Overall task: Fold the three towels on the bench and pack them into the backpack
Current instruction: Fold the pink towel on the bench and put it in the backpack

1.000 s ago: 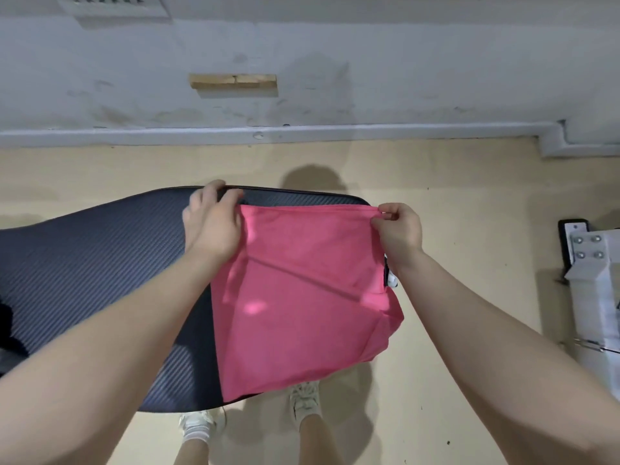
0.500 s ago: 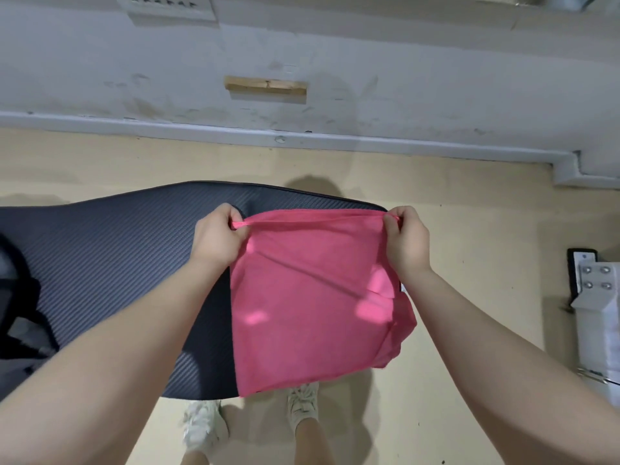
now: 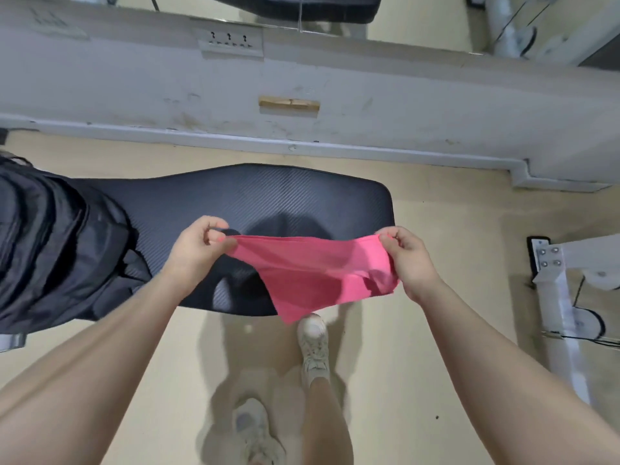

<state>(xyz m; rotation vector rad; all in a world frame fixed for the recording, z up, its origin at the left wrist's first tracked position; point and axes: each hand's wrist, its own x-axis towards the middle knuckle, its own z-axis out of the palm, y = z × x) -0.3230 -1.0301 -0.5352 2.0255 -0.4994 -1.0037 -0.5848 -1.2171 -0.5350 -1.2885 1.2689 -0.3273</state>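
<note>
Feet: two pale shoes point(image 3: 313, 347) stand on the tan floor point(image 3: 419, 364) at the near edge of view, just short of the surface.
Left hand: the left hand point(image 3: 198, 245) pinches the left top corner of the towel between thumb and curled fingers, over the middle of the surface.
Right hand: the right hand point(image 3: 407, 260) grips the right top corner the same way, past the right end of the surface.
Hands together: well apart, with the top hem stretched between them.
Towel: the pink towel point(image 3: 312, 273) hangs in the air, off the surface, partly over its near right part and partly over the floor.
Long axis: the taut top edge runs left to right, about parallel to the length of the surface; the loose lower part droops to a point toward the near side, above the right shoe.
Surface: the dark ribbed surface point(image 3: 268, 196) lies crosswise beyond the feet.
Backpack: a black backpack point(image 3: 50, 250) sits on the left end, well apart from the towel.
Far: a pale wall point(image 3: 369, 78) runs behind.
Risk, sag: the lower edge hangs uneven, so a fold made now would likely come out skewed.
Risk, slip: each grip is only a corner pinch; a tug could free one corner and drop the cloth to the floor.
Risk, other towels: none are visible, so I cannot tell how many remain.
</note>
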